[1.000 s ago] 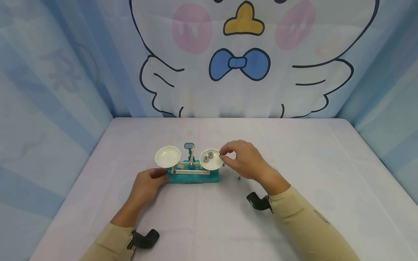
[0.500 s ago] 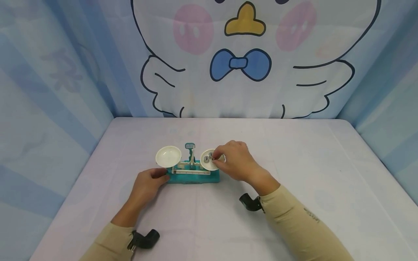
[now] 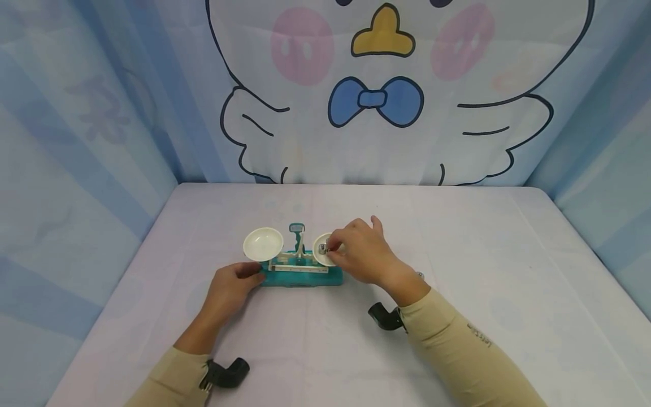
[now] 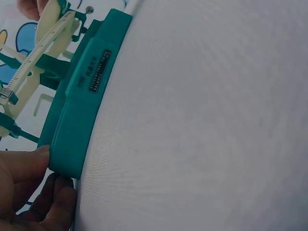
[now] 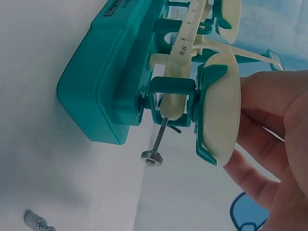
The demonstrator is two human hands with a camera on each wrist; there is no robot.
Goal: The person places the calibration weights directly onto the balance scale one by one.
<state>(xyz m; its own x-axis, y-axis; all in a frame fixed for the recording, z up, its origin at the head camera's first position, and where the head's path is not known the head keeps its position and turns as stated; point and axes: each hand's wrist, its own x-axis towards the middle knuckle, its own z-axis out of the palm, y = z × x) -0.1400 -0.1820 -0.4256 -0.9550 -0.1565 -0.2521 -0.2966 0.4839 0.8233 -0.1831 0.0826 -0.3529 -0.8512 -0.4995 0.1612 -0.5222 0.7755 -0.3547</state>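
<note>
A small balance scale with a teal base (image 3: 302,277) stands on the table. Its left pan (image 3: 263,244) holds nothing. My left hand (image 3: 231,291) grips the left end of the base, thumb on top and fingers against the end in the left wrist view. Over the right pan (image 3: 318,258), my right hand (image 3: 366,254) has thumb and index finger pinched together on a small metal weight, mostly covered by the fingertips. Another metal weight (image 3: 322,249) shows in that pan just left of them. In the right wrist view the pan's side (image 5: 224,110) hides the fingertips.
A metal weight (image 5: 34,220) lies on the table by the scale's right end; another small metal piece (image 3: 420,275) shows beside the right wrist. The adjusting nut (image 5: 152,158) sticks out from the beam. A printed curtain (image 3: 376,147) stands behind the table.
My right hand has moved left from the right pan's rim to over its middle, now covering most of one weight, with a finger raised. My left hand stays on the base.
</note>
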